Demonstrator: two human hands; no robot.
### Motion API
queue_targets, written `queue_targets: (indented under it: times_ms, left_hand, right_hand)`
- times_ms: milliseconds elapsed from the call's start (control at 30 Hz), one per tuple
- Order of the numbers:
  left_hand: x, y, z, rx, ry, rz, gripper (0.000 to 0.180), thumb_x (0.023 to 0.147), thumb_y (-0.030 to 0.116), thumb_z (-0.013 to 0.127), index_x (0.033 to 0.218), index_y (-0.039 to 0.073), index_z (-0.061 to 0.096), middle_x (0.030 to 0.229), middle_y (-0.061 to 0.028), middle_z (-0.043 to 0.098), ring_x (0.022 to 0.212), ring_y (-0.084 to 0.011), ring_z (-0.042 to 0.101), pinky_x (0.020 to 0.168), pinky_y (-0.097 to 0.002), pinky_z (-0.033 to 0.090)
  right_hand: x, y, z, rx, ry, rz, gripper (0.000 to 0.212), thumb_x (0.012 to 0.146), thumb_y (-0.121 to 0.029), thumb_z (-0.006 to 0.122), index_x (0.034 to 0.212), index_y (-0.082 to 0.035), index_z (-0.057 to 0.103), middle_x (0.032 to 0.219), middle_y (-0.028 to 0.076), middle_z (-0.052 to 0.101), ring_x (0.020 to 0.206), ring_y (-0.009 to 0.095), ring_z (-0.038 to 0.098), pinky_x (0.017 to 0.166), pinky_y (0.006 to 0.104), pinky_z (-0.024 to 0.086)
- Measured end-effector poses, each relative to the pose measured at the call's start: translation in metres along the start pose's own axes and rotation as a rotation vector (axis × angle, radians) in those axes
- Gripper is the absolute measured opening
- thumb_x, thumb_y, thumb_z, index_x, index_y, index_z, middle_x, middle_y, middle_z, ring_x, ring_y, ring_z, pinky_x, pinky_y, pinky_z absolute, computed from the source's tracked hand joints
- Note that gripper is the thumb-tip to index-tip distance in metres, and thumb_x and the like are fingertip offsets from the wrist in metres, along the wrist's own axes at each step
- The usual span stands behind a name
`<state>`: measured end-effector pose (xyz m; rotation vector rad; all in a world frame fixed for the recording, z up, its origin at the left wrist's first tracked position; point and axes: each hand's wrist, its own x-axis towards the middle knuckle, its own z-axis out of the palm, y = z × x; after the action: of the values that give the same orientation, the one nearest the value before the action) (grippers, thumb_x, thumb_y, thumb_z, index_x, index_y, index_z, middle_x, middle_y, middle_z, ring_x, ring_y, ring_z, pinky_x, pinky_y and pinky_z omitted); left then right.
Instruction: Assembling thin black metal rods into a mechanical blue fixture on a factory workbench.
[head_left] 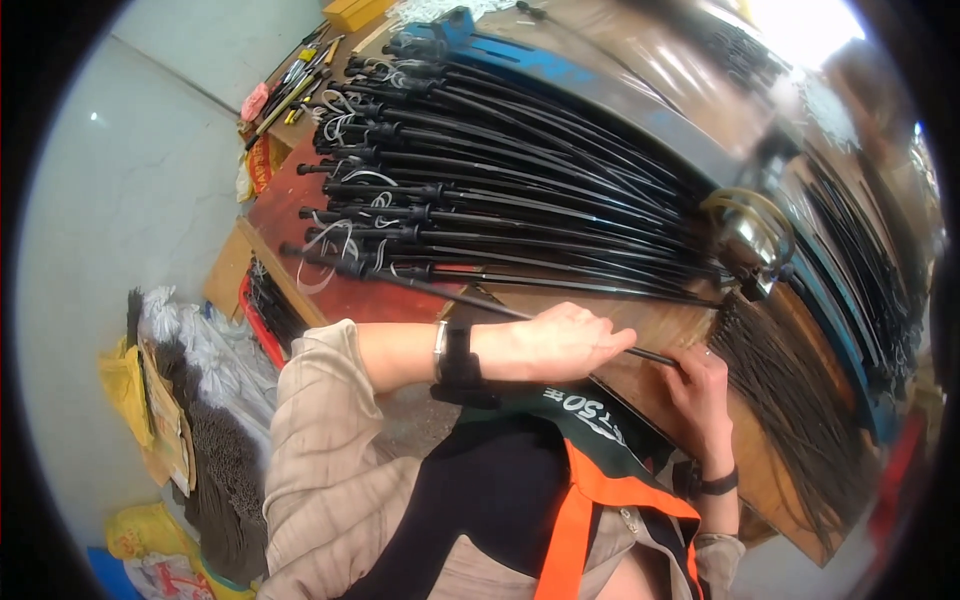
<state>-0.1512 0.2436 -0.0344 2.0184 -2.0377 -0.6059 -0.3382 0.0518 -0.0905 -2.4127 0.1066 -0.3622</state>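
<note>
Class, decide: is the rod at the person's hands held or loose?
Held: the rod runs behind the left hand, and the right hand pinches it.

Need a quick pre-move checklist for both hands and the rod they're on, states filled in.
1. Left hand closed around the long thin black rod: ok.
2. Right hand fingers on the same rod, farther right: ok.
3. Rod's right tip visible: not ok, hidden at the right hand.
4. Rod's thick left end free of the fanned row of slim black rods: cannot tell, they overlap in this view.
5. Both hands apart from the rounded shiny metal fixture: ok, gap visible.
</note>
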Motion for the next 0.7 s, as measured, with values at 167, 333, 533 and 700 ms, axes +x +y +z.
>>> queue_targets:
  times_ms: [167,333,533,700]
  left_hand:
    - [0.046,0.027,-0.018,0.120,0.057,0.109,0.023,0.084,0.009,0.056,0.107,0.006,0.057,0.084,-0.0119,0.060,0.074,-0.0305,0.064,0.061,-0.0423,0.053]
    - [0.109,0.044,-0.100,0.586,0.303,0.307,0.032,0.084,0.013,0.065,0.115,0.018,0.066,0.074,-0.0056,0.054,0.065,-0.0229,0.060,0.055,-0.0377,0.049]
    - [0.207,0.071,-0.122,0.562,0.363,0.626,0.042,0.083,0.006,0.067,0.123,0.015,0.064,0.073,-0.0081,0.050,0.065,-0.0271,0.056,0.056,-0.0403,0.046]
    - [0.253,0.087,-0.114,0.517,0.326,0.778,0.043,0.083,0.004,0.066,0.124,0.012,0.061,0.075,-0.0093,0.051,0.067,-0.0291,0.056,0.059,-0.0409,0.047]
  right_hand:
    - [-0.008,0.012,-0.024,-0.116,0.059,-0.033,0.033,0.072,-0.002,0.072,0.105,-0.005,0.067,0.082,0.015,0.064,0.073,0.033,0.063,0.062,0.0398,0.051]
    - [-0.040,0.062,-0.082,-0.266,0.582,0.012,0.065,0.078,-0.025,0.079,0.136,-0.010,0.054,0.089,0.010,0.063,0.080,0.027,0.062,0.072,0.0384,0.053]
    - [-0.106,0.097,-0.150,-0.469,0.906,0.388,0.062,0.080,-0.034,0.077,0.135,-0.014,0.056,0.089,0.009,0.066,0.078,0.024,0.064,0.069,0.0362,0.055]
    - [-0.128,0.106,-0.178,-0.676,0.975,0.171,0.046,0.084,-0.035,0.074,0.124,-0.017,0.062,0.083,0.008,0.068,0.066,0.021,0.065,0.058,0.0332,0.055]
